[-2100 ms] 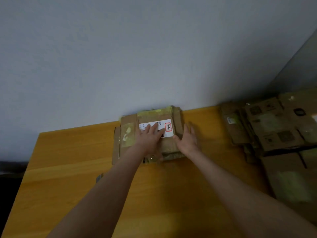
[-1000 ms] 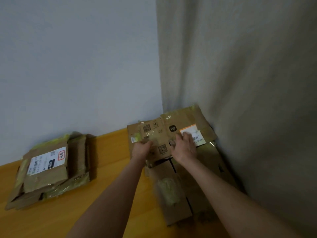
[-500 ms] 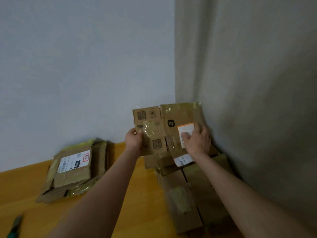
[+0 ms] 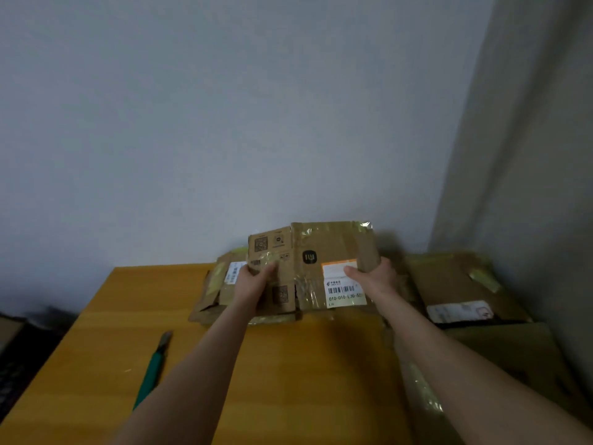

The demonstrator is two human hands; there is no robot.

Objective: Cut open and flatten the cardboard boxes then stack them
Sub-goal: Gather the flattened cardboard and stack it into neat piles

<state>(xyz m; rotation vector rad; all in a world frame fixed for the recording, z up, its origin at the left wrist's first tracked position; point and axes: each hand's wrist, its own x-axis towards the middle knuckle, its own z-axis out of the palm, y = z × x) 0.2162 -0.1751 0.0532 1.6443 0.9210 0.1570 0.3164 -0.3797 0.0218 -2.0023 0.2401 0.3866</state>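
The left hand (image 4: 256,281) and right hand (image 4: 372,277) each have their fingers clasped on a side edge of a flattened box (image 4: 324,248), held tilted up just over the stack (image 4: 221,284) at the back of the surface (image 4: 288,364). If it goes down at this tilt, its taped, creased panels may spring or sag, leaving it skewed and overhanging the stack. The knife (image 4: 154,367) lies close by the left forearm, and a careless pull back could brush it.
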